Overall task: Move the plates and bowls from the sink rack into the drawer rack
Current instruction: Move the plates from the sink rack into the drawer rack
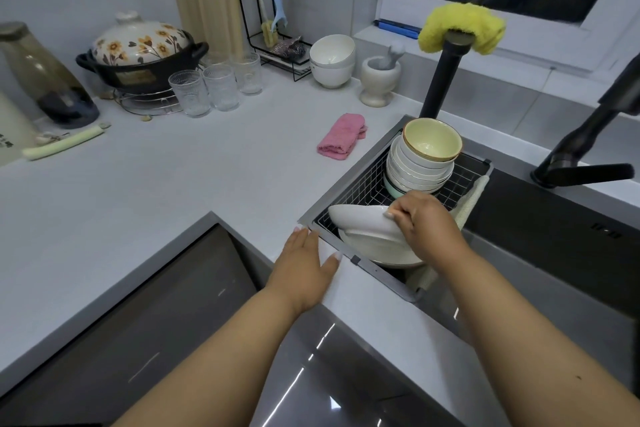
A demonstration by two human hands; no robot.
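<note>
- The top white plate point(360, 220) sits tilted on a small stack of plates at the near end of the sink rack point(363, 187), pretty much at the sink's near-left corner.
- The right hand point(427, 222) has it by the right rim: fingers point(398, 215) curled over the upper edge, pinching it, the rest of the plate sticking out to the left of them.
- Farther back in the same rack there's a leaning stack of bowls point(420, 170), a yellowish one on top.
- The left hand point(303, 262) lies flat on the countertop point(173, 184) just beside the rack, fingers straight, holding nothing.
- A pink cloth point(343, 137) lies farther back on the counter.
</note>
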